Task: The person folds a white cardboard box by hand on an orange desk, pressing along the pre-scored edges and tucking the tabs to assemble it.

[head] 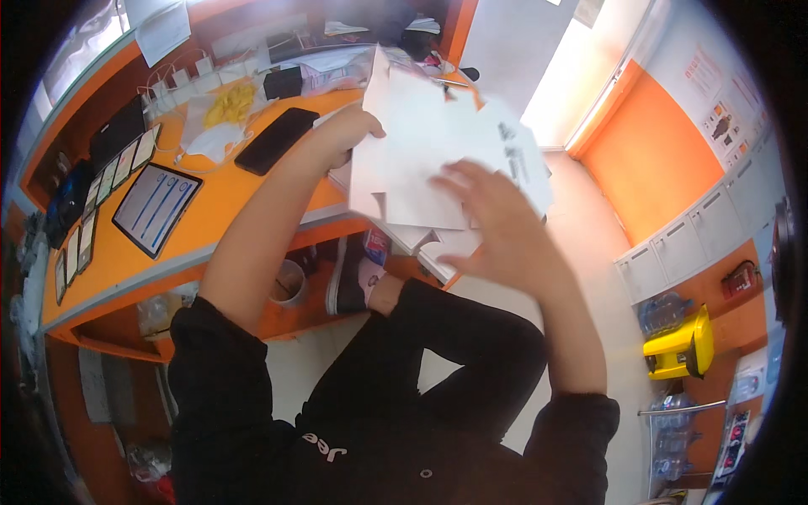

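An unfolded white cardboard box blank (435,139) with cut flaps and dark print is tilted up in front of me. My left hand (356,136) grips its left part, thumb on the near face. My right hand (499,227) is spread over its lower right, blurred, fingers apart; whether the fingertips touch the card cannot be told. Beneath and behind the blank are more white card pieces (442,246), partly hidden. A black smartphone (276,140) lies on the orange desk (227,218), left of my left hand.
On the desk stand a tablet (158,208) with a lit screen, several phones (117,170), a white face mask (216,144), yellow crumpled material (230,104) and chargers (205,79). Below is a bin (289,283). A yellow pedal bin (678,346) and water bottles (663,314) stand right.
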A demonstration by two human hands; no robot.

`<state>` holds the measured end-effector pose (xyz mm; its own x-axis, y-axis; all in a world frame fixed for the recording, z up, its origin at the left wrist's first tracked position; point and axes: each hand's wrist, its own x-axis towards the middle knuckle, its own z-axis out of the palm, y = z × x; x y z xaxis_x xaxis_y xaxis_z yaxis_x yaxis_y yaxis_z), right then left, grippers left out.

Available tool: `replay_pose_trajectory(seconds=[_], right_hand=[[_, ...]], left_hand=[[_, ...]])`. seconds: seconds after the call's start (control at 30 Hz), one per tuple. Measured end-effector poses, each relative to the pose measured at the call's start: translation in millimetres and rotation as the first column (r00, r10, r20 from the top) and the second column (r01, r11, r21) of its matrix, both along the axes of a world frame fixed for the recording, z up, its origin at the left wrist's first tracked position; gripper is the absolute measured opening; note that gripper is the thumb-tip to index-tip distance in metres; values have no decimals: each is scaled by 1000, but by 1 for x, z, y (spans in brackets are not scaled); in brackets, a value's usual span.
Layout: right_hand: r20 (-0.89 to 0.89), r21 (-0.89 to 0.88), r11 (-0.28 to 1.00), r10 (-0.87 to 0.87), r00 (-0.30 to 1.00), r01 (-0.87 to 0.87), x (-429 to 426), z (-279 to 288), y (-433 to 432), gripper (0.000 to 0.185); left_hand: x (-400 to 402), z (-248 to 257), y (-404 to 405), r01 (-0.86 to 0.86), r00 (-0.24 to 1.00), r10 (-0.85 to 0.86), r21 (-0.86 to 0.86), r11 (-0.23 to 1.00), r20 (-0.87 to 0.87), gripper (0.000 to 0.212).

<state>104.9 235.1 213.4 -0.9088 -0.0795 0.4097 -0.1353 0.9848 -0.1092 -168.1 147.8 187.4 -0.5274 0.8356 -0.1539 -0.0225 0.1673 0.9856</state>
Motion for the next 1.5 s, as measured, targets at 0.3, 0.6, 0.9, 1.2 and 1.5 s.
replay_pose_trajectory(seconds=[0.3,0.6,0.9,1.2,1.5], right_hand=[[-80,152,975,-153,985,163,-34,-41,-5,46],[-25,97,994,-52,998,54,-55,-64,16,34],[191,20,993,109,975,-115,-69,-29,38,26],[553,-150,971,-75,830,188,-90,4,52,27],[479,-447,872,44,877,200,-102,-31,88,46]], left_hand=[[-3,-2,1,116,955,-103,-30,993,279,57],[92,18,-59,154,162,-424,-401,903,-891,65],[74,2,-41,230,98,-442,-412,882,-892,40],[37,34,4,291,168,-680,-624,726,-713,28],[-13,4,46,513,749,-655,-539,668,-100,57]])
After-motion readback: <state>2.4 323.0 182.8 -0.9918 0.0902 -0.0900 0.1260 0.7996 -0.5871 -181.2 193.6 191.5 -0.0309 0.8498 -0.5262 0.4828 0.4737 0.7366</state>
